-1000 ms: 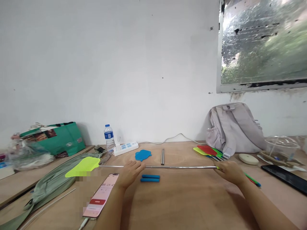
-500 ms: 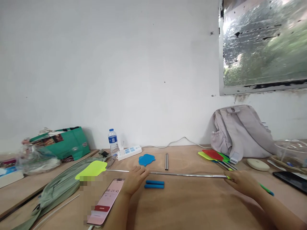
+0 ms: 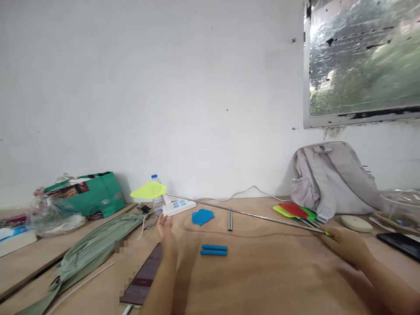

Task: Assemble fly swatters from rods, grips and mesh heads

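Observation:
A fly swatter with a yellow-green head [image 3: 150,190] and a long thin metal rod [image 3: 246,213] stretches across the table, its head raised in front of the bottle. My right hand [image 3: 348,245] is wrapped round its handle end at the right. Off the rod, my left hand [image 3: 167,236] is up with its fingers apart and holds nothing. Between my hands lie two blue handle grips [image 3: 213,250], a blue swatter head [image 3: 202,216] and a pair of short metal tubes [image 3: 230,220]. Several swatters with red and green heads [image 3: 293,211] lie near the backpack.
Beside my left forearm lies a phone [image 3: 144,275]. A white power strip [image 3: 179,206] and a water bottle [image 3: 158,199] stand behind it. Leftward are a green cloth bag [image 3: 98,238] and a teal bag [image 3: 98,197]. A grey backpack [image 3: 331,179] leans on the wall; a dark phone [image 3: 398,246] lies right.
My left hand has let go of the rod and moved left. The swatter's head has risen and swung away from me, while my right hand still grips the handle and has shifted slightly right.

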The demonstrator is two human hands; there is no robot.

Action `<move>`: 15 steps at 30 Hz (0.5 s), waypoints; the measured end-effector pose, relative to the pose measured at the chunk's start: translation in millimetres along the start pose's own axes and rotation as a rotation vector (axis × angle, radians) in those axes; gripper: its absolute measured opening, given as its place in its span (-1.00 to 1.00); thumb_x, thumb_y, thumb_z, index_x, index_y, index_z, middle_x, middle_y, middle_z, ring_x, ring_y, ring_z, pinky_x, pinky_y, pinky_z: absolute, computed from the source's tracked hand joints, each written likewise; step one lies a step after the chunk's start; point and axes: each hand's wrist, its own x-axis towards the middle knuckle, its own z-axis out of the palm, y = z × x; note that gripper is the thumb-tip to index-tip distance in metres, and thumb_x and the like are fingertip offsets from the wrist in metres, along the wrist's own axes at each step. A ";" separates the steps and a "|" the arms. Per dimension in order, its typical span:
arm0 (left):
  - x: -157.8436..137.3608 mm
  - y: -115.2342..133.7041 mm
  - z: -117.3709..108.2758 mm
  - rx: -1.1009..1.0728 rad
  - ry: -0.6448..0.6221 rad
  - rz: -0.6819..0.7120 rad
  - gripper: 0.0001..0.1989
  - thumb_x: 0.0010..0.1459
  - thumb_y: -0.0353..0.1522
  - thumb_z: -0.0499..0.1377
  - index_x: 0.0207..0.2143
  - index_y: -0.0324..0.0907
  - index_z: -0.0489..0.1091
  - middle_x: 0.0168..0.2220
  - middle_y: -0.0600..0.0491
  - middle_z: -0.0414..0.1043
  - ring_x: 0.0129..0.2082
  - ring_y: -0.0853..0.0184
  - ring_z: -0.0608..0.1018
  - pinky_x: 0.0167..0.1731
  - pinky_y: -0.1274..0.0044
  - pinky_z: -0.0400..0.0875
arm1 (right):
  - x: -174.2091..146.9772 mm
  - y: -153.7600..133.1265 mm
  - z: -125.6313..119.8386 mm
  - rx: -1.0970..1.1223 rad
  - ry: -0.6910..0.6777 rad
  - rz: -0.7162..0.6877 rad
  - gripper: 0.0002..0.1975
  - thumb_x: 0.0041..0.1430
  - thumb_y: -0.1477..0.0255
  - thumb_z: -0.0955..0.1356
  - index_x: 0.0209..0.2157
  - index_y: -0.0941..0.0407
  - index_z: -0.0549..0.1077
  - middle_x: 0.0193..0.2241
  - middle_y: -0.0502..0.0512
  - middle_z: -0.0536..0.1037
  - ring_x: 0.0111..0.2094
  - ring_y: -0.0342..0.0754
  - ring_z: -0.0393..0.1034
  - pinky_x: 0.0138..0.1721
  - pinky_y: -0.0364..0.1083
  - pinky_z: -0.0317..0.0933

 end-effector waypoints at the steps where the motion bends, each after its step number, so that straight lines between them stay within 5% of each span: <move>1: 4.2 1.0 -1.2 -0.151 -0.037 -0.069 -0.58 0.07 -0.17 0.01 -0.02 -0.08 0.13 -0.08 -0.03 0.23 -0.06 0.28 0.35 0.00 0.31 0.15 | -0.6 2.7 -2.1 -0.006 -0.032 -0.015 -0.75 0.01 0.25 0.20 -0.49 0.03 0.45 -0.55 0.05 0.53 -0.49 0.04 0.40 -0.52 -0.11 0.05; 7: 18.7 18.7 -16.6 -0.602 -0.143 -0.246 -0.64 0.11 -0.12 -0.07 -0.13 -0.09 0.25 -0.06 -0.04 0.30 -0.04 0.24 0.38 0.03 0.28 0.15 | -3.1 11.4 -17.3 -0.062 -0.119 -0.040 -0.71 0.03 0.23 0.19 -0.58 0.04 0.43 -0.60 0.06 0.50 -0.53 0.02 0.37 -0.55 -0.11 -0.03; 11: 22.9 21.3 -26.1 -0.785 -0.019 -0.252 -0.60 0.10 -0.16 -0.03 -0.08 -0.20 0.25 -0.04 -0.08 0.28 -0.03 0.13 0.38 0.02 0.17 0.14 | -2.9 12.0 -20.6 -0.049 -0.117 -0.050 -0.77 -0.01 0.24 0.23 -0.53 0.03 0.44 -0.58 0.03 0.49 -0.52 0.00 0.36 -0.55 -0.13 -0.01; 15: 24.6 22.1 -28.6 -0.843 0.113 -0.241 -0.61 0.21 -0.32 -0.21 0.03 -0.22 0.16 -0.02 -0.10 0.28 -0.02 0.22 0.37 0.06 0.20 0.09 | -2.9 10.3 -24.6 -0.053 -0.068 0.021 -0.79 -0.05 0.23 0.24 -0.57 0.04 0.39 -0.57 0.03 0.47 -0.51 0.00 0.35 -0.56 -0.13 -0.03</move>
